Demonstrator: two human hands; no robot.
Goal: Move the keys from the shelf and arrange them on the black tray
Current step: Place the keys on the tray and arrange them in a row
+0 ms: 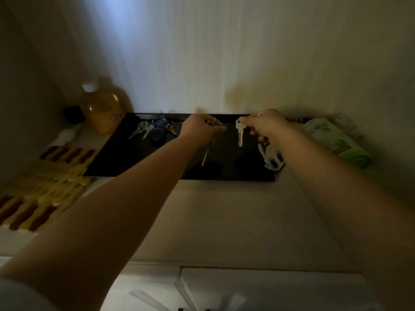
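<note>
A black tray (134, 158) lies on a pale counter against the wall. At its back left sits a bunch of keys (155, 129) with blue fobs. My left hand (199, 127) hovers over the tray's middle, pinching a ring from which a dark key (206, 154) hangs down. My right hand (267, 125) is over the tray's right part, holding a silver key (239, 133) that points downward. A white and blue keychain charm (272, 159) dangles below that hand at the tray's right edge.
A yellow bottle (101, 111) with a white cap stands left of the tray, next to a small dark object (73, 114). A yellow and dark red mat (45, 185) lies at the left. A green package (336, 140) lies right of the tray.
</note>
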